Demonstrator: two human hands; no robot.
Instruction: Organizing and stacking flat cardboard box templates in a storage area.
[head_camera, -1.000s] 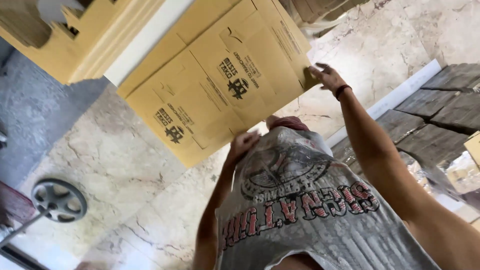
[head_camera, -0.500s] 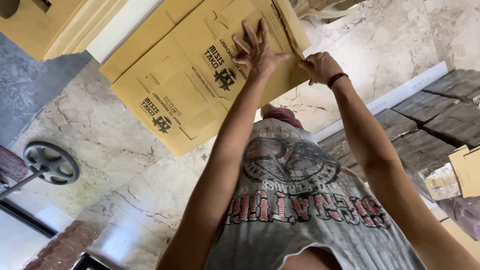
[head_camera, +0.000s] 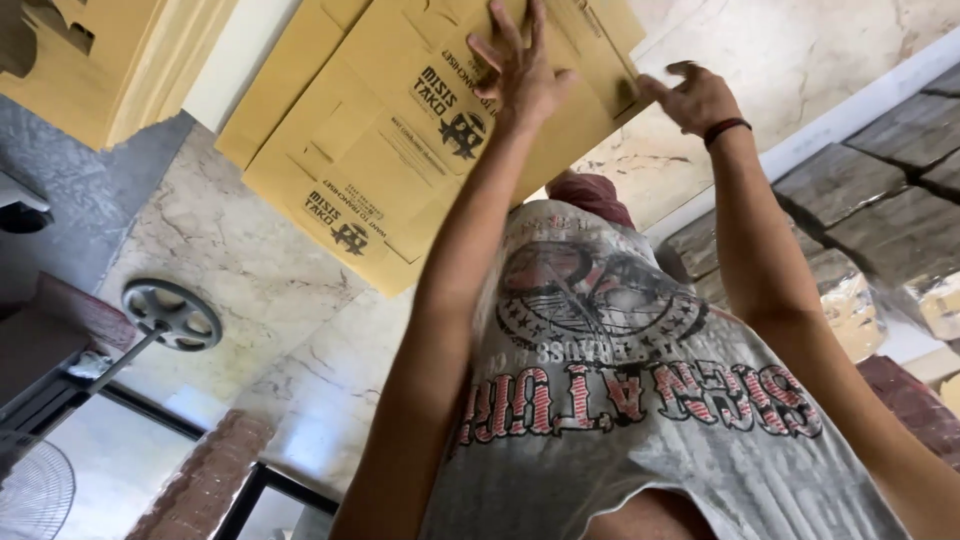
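Since the earlier picture, the flat cardboard sheet (head_camera: 400, 140) is being shown nearer and bigger, and the left hand (head_camera: 515, 75) is being pressed higher up on it — the round metal wheel (head_camera: 172, 314) is being seen further to the right than before.

The sheet is being held out in front of the person, over the pale marble floor (head_camera: 250, 270). Its long side is being laid on a slant, from the lower left up toward the upper right. Both hands are being kept at that upper right end, so most of the sheet is being left stretched away from the fingers, down and to the left.

The left hand is being laid flat on the face of the sheet, with its fingers spread wide open and nothing being closed inside them. The right hand (head_camera: 695, 100) is being kept at the right edge, with its fingers half curled. It cannot be told whether the edge is being pinched or only touched. The left hand is being kept nearer to the middle of the sheet.

The sheet is being seen as a folded-flat box — yellow-brown, thin and stiff, with fold lines, cut flaps and dark printing on it. More flat cardboard (head_camera: 110, 60) of the same colour is being seen at the top left.
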